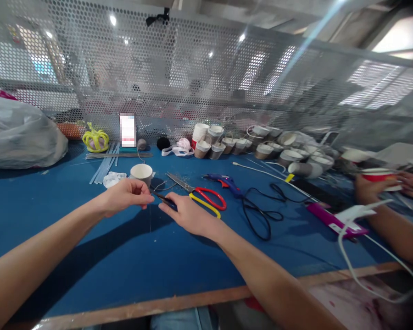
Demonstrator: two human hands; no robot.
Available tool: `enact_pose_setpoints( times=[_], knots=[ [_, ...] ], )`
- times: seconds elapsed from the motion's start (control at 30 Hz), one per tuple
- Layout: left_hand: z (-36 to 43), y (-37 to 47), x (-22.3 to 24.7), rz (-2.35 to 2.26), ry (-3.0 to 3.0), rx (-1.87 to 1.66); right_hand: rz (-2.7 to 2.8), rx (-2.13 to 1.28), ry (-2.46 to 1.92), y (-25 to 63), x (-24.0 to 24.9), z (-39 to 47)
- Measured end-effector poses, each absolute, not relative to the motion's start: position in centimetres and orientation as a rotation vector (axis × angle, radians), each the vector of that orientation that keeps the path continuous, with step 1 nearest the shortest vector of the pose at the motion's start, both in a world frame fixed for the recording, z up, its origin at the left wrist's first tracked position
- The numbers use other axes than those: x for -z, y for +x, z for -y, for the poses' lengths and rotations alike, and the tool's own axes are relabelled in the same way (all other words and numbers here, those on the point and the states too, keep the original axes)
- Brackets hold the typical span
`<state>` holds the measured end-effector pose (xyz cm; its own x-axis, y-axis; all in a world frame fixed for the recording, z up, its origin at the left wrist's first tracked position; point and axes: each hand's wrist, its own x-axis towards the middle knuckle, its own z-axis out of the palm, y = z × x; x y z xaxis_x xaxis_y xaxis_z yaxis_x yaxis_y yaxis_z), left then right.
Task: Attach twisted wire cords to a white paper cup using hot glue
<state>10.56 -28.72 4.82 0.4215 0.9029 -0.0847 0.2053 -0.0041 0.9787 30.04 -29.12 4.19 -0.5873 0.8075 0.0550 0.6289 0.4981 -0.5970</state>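
My left hand (131, 196) is closed in a pinch beside a white paper cup (141, 171); what its fingertips hold is too small to make out. A thin strand hangs just below them. My right hand (189, 211) is wrapped round dark-handled pliers (165, 200), whose tips point at my left fingertips. Behind the pliers, a thin grey cord (162, 185) lies by the cup. Large scissors (206, 198) with red and yellow handles rest on the table just beyond my right hand. A blue glue gun (227, 182) lies to their right.
Clear sticks (105, 165) and a crumpled white piece (114, 179) lie left of the cup. Several wrapped cups (216, 149) line the back by a mesh panel (179, 68). At right are a purple power strip (333, 220), cables and another person's hand (366, 188) at a red-and-white cup.
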Motion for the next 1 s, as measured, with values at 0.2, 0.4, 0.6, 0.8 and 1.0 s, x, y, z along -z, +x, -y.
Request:
enact_pose_setpoints(
  times=[0.2, 0.4, 0.6, 0.8, 1.0],
  knots=[
    [28.3, 9.7, -4.0, -0.665, 1.221, -0.699, 2.373, -0.879, -1.076, 30.2, -4.5, 29.2],
    [28.8, 10.8, -2.1, -0.435, 1.064, -0.652, 2.387, -0.834, -0.966, 30.2, -4.4, 29.1],
    [29.1, 11.0, -4.0, -0.892, 1.618, -0.716, 2.418, -0.655, -1.206, 30.1, -3.8, 28.7],
    [29.5, 10.6, -6.0, -1.266, 2.053, -0.755, 2.384, -0.632, -1.239, 30.1, -3.6, 28.6],
    [28.6, 9.6, -4.2, -0.623, 1.31, -0.616, 2.358, -0.728, -1.007, 30.2, -3.9, 28.9]
  ],
)
